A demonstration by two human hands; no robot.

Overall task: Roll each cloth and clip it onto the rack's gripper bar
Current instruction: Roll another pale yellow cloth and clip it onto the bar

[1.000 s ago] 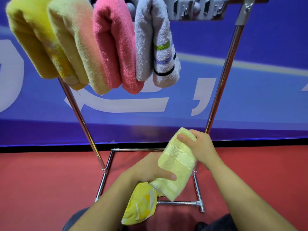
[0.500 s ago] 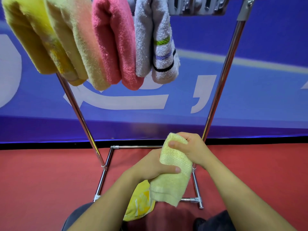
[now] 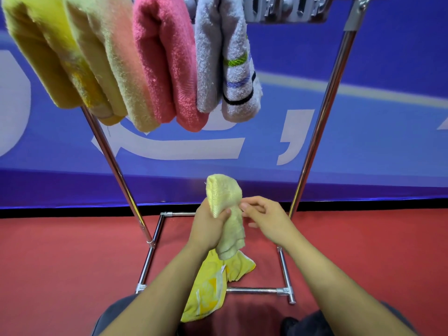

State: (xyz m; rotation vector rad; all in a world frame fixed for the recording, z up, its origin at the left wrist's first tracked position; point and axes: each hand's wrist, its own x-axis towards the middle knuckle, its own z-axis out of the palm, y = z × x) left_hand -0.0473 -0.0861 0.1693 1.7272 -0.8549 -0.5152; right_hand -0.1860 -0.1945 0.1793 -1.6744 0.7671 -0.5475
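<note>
My left hand (image 3: 209, 226) grips a pale yellow cloth (image 3: 226, 207), rolled upright with its folded end pointing up. A bright yellow cloth (image 3: 211, 289) hangs below the same hand. My right hand (image 3: 265, 218) is beside the roll with its fingers loosely spread, fingertips at the cloth's edge. At the top edge runs the rack's grey gripper bar (image 3: 286, 10). Clipped to it hang a yellow cloth (image 3: 36, 57), a green-orange cloth (image 3: 114, 69), a pink cloth (image 3: 167, 69) and a grey striped cloth (image 3: 230, 69).
The chrome rack stands on a red floor, with slanted posts on the left (image 3: 114, 163) and right (image 3: 317, 132) and a base frame (image 3: 257, 291) under my hands. A blue banner with white lettering (image 3: 363, 129) is behind it. My dark-clad knees (image 3: 312, 323) show at the bottom.
The pale yellow cloth went from a loose fold held by both hands to a tight upright roll in my left hand. My right hand released it and opened.
</note>
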